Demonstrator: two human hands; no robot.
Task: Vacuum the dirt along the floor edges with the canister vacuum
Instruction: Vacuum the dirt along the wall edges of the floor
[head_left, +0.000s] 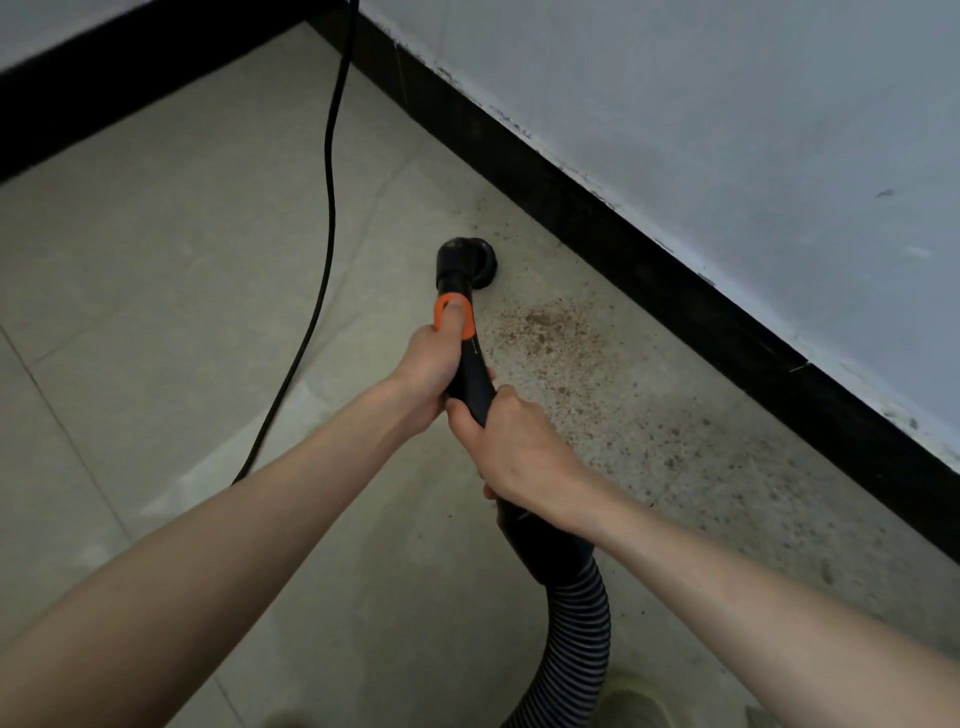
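- Left hand (428, 364) wraps the black wand (470, 379), thumb on its orange collar (456, 325).
- Right hand (511, 447) clamps the wand just behind, fingers curled under and hidden.
- Nozzle (467, 265), beyond the left fingertips, sits on the floor (182, 249); its mouth is hidden.
- Dirt (545, 332) lies right of the fingers, near the baseboard (675, 291).
- Hose (582, 623) runs off frame; the canister is unseen.

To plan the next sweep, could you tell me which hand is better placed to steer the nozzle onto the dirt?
Probably the left hand: it grips nearest the nozzle; the right hand holds farther back.
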